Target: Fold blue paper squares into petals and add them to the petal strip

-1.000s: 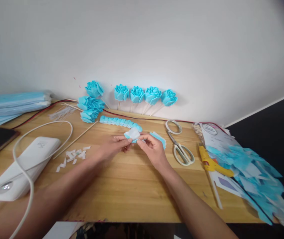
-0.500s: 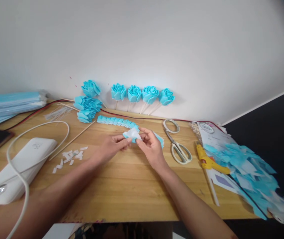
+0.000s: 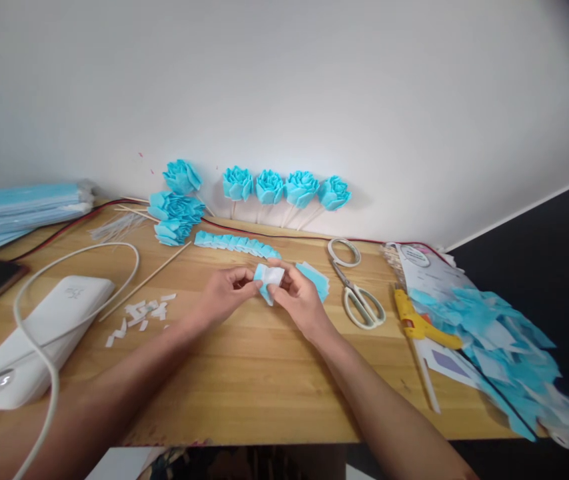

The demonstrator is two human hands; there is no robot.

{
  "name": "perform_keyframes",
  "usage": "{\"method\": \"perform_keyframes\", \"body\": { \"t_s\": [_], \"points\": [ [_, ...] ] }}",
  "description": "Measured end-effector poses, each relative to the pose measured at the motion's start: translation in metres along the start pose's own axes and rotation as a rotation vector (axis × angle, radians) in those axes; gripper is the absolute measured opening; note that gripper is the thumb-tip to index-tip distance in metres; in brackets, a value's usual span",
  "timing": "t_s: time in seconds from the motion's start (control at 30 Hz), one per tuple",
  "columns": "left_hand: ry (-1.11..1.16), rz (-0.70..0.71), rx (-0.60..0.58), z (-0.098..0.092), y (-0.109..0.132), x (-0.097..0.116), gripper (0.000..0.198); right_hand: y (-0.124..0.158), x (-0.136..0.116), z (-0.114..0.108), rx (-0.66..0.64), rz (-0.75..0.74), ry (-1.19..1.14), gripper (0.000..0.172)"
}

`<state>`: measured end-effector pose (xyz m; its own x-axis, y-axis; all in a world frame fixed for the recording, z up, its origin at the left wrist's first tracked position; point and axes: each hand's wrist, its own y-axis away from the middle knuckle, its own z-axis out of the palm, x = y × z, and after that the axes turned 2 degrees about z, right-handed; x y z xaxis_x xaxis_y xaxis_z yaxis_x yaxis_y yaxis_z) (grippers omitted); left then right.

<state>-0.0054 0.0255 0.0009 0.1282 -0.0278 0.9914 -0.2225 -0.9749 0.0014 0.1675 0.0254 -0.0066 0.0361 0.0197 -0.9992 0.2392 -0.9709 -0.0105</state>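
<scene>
Between my two hands is a small piece of blue and white fabric [image 3: 267, 281], partly folded, its white face showing on the right. My left hand [image 3: 232, 290] pinches its left edge between thumb and fingers. On the other side, my right hand [image 3: 299, 292] grips it with the thumb on the white face. Just behind the hands runs a row of folded blue pieces [image 3: 234, 244], overlapping one another. A small stack of flat blue pieces [image 3: 316, 280] lies right beside my right hand, partly hidden by it.
Scissors [image 3: 359, 293] and a tape roll [image 3: 343, 252] lie right of my hands. Farther right are a yellow glue gun [image 3: 417, 323] and blue scraps [image 3: 499, 340]. Blue fabric flowers [image 3: 269, 187] on sticks lean against the wall. White snippets [image 3: 145, 312] and a power bank [image 3: 49, 333] lie left.
The fabric piece has been turned and refolded between my fingers; more of its blue side shows at the left and bottom. Both hands stay in nearly the same place.
</scene>
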Motion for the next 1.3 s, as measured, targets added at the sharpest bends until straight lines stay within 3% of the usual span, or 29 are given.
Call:
{"method": "perform_keyframes", "body": {
  "t_s": [0.27,0.5,0.67,0.97,1.3],
  "points": [
    [0.158,-0.052,-0.006,0.003,0.000,-0.004,0.028,-0.001,0.002,-0.001,0.073,-0.022,-0.048,0.041],
    [0.098,-0.035,-0.001,0.000,0.001,0.000,0.030,0.000,-0.002,-0.002,0.030,-0.026,-0.015,0.040],
    [-0.077,-0.050,-0.039,0.001,0.003,0.005,0.026,-0.002,-0.001,-0.007,0.066,-0.075,0.072,0.023],
    [-0.069,-0.039,-0.044,0.000,0.003,0.008,0.036,-0.002,0.000,-0.008,0.058,-0.256,0.240,0.004],
    [0.054,-0.051,-0.051,-0.001,0.000,-0.002,0.040,-0.002,0.000,-0.009,0.036,-0.346,0.340,0.015]
  ]
}}
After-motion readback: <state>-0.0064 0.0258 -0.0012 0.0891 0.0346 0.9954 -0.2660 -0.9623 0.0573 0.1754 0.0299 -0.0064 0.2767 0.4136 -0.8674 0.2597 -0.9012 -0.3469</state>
